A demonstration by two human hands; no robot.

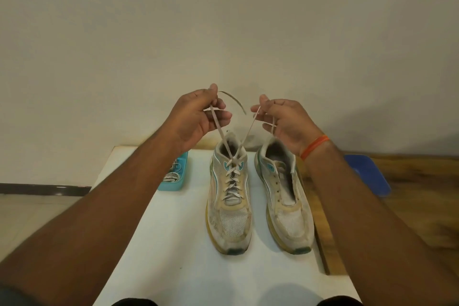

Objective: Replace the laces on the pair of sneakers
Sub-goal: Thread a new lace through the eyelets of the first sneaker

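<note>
Head view looks down on a white tabletop (173, 243) with a pair of worn white sneakers standing side by side at the centre of the frame, toes toward the bottom edge. The left sneaker (229, 196) is laced through its eyelets with a pale lace (232, 176), and the two free ends rise from the top eyelets, crossing just above the tongue. The left hand (198, 117), in the middle of the frame above the shoes, has its fingers curled round one lace end, pinching it between thumb and fingers; the tip of that end arcs out to the right of the thumb. The right hand (280, 122), just to the right and level with it, holds the other end, which runs across its fingers and is pinched near the fingertips. Both ends look taut between hands and shoe. An orange band (314, 146) sits on the right wrist.

The right sneaker (283, 196) stands close beside the first, not touching it as far as can be seen, and its eyelets carry no lace, the tongue lying open.

At the left of the tabletop, partly hidden behind the left forearm, a turquoise tray (173, 179) holds bundled laces (171, 176). At the right of the frame a blue lid or tray (370, 176) lies on a wooden surface (409, 181) that runs beside the white tabletop. A plain pale wall (223, 20) fills the upper half of the frame.
</note>
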